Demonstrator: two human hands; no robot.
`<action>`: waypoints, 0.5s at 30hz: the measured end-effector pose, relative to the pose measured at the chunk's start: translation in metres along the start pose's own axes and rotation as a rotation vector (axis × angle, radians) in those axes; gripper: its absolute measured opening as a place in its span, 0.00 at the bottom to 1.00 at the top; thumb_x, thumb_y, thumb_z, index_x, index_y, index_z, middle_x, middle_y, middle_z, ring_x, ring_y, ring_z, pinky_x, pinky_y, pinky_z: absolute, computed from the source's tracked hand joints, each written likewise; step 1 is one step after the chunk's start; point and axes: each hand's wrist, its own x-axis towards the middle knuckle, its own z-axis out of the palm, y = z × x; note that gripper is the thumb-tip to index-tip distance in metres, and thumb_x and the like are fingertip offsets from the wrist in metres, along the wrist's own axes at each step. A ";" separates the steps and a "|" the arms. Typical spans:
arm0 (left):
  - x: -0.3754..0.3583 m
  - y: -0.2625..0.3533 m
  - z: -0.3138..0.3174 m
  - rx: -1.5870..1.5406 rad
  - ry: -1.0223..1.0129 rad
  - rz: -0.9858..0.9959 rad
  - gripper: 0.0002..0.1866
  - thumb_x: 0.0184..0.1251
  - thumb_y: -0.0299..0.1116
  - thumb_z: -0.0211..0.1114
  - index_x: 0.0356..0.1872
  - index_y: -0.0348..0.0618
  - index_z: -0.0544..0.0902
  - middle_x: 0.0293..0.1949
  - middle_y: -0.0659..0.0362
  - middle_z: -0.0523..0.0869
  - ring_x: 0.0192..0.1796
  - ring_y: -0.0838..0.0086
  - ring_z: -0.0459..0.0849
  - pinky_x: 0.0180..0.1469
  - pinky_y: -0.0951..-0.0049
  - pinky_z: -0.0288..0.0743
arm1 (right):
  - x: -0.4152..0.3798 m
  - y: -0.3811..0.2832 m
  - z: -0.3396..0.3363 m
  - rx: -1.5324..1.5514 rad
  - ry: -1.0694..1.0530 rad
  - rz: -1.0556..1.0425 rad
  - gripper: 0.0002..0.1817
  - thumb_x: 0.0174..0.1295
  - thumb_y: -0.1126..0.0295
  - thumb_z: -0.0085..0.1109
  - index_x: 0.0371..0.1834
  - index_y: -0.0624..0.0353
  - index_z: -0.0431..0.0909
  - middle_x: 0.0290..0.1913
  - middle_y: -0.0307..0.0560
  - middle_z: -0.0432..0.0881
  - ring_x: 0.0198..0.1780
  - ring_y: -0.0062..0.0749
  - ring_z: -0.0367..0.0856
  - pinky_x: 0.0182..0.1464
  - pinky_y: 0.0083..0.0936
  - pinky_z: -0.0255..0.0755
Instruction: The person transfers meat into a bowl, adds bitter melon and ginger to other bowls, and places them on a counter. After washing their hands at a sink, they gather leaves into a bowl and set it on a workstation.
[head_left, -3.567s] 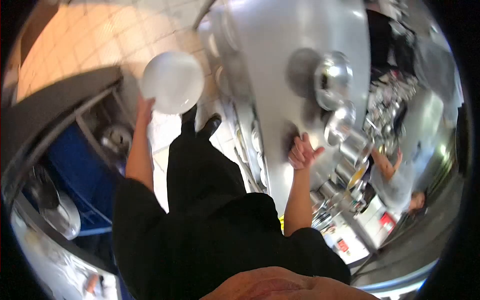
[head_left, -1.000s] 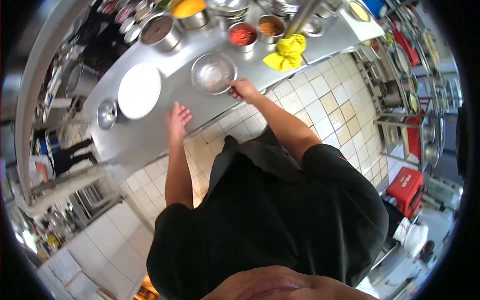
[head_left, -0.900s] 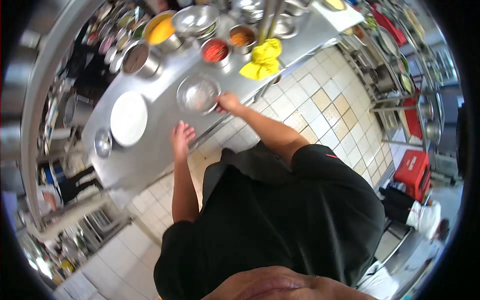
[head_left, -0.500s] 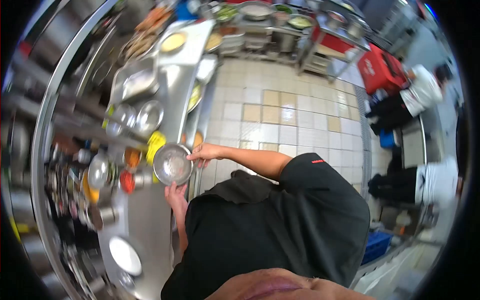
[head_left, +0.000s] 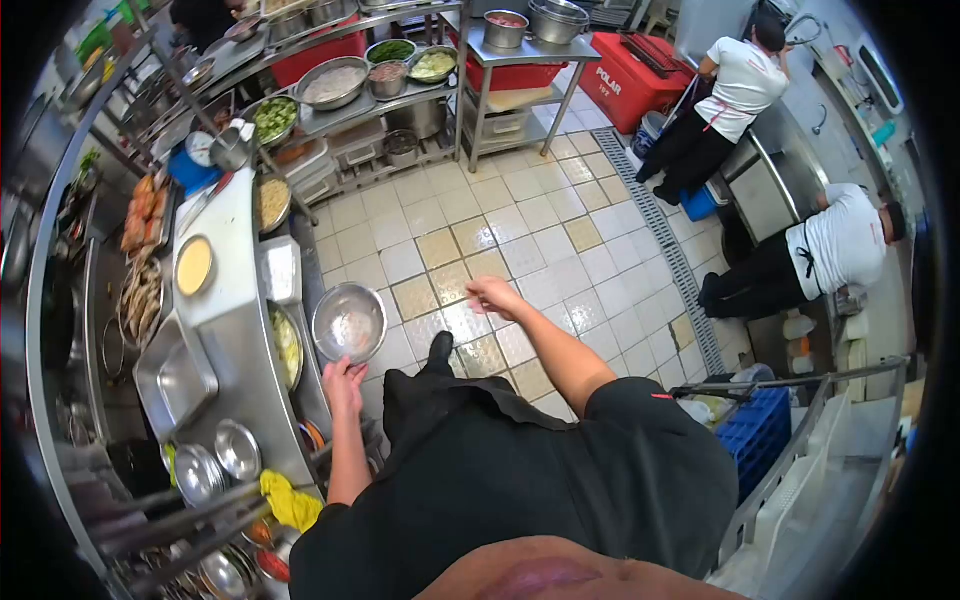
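Note:
My left hand [head_left: 345,385] grips a round metal mixing bowl [head_left: 349,323] by its near rim. The bowl hangs over the floor beside the counter, its inside facing up and looking wet or stained. Off to the right of the bowl, my right hand [head_left: 494,298] is clear of it, its fingers curled together with nothing visible in them. Left of the bowl, a dish of shredded pale-green food [head_left: 287,346] stands at the counter's edge.
A steel counter [head_left: 236,372] runs along the left, with a white cutting board [head_left: 222,235] and a metal pan [head_left: 176,378]. Shelves with food bowls stand ahead. Two people in white shirts work at the right, near a red cooler [head_left: 632,85]. Tiled floor [head_left: 520,220] lies between.
The view has swung right, away from the counter. My right hand has let go of the bowl and moved apart, while my left hand carries it over the floor.

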 end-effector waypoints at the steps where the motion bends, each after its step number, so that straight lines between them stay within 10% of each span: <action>1: 0.022 -0.003 0.012 0.017 -0.021 -0.010 0.06 0.62 0.25 0.59 0.34 0.42 0.69 0.32 0.52 0.82 0.30 0.62 0.85 0.42 0.57 0.82 | 0.011 0.022 -0.035 -0.185 0.100 -0.005 0.14 0.64 0.58 0.54 0.32 0.57 0.76 0.35 0.39 0.79 0.31 0.28 0.80 0.31 0.24 0.75; 4: 0.098 -0.012 0.082 0.038 -0.139 -0.101 0.06 0.63 0.24 0.59 0.35 0.40 0.69 0.35 0.51 0.81 0.32 0.62 0.84 0.41 0.57 0.82 | 0.020 0.149 -0.167 -1.281 0.435 -0.390 0.28 0.60 0.46 0.47 0.20 0.60 0.81 0.19 0.56 0.79 0.29 0.52 0.78 0.38 0.46 0.73; 5: 0.120 -0.013 0.112 0.052 -0.163 -0.129 0.06 0.63 0.24 0.59 0.35 0.40 0.69 0.36 0.51 0.81 0.33 0.61 0.84 0.41 0.57 0.82 | 0.010 0.184 -0.211 -1.277 0.321 -0.017 0.29 0.60 0.45 0.49 0.19 0.62 0.80 0.19 0.55 0.80 0.23 0.50 0.79 0.35 0.41 0.75; 7: 0.169 -0.013 0.174 0.104 -0.226 -0.181 0.06 0.63 0.25 0.58 0.37 0.40 0.69 0.37 0.50 0.81 0.33 0.62 0.84 0.41 0.58 0.82 | -0.066 0.150 -0.218 -0.582 0.450 0.477 0.22 0.58 0.56 0.60 0.15 0.63 0.76 0.19 0.52 0.79 0.16 0.35 0.78 0.19 0.31 0.72; 15: 0.348 -0.021 0.476 0.237 -0.528 -0.174 0.07 0.65 0.27 0.58 0.41 0.37 0.71 0.38 0.50 0.82 0.35 0.65 0.84 0.39 0.63 0.83 | -0.199 0.231 -0.235 0.424 0.951 0.561 0.10 0.62 0.66 0.56 0.33 0.63 0.75 0.22 0.46 0.74 0.20 0.32 0.76 0.16 0.28 0.66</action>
